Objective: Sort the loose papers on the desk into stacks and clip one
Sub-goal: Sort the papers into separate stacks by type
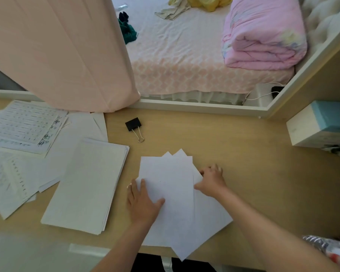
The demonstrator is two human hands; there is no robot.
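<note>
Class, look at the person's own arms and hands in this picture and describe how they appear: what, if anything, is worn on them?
The left hand and right hand are bare: no gloves, rings or bracelets show. The left forearm and right forearm are uncovered down to the picture's lower edge, with no sleeves, watch or markings in view.

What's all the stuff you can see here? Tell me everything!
Desk: one, tan, across the view.
Sheets: a few, white, fanned at desk centre.
Stack: one, white, left of the sheets.
Printed papers: many, white, scattered far left.
Clip: one, black, behind the sheets.
Box: one, white and blue, desk's right end.
Curtain: one, pink, back left.
Quilt: one, pink, folded on bed.
Left hand: one, flat on the sheets.
Right hand: one, at the sheets' right edge.
</note>
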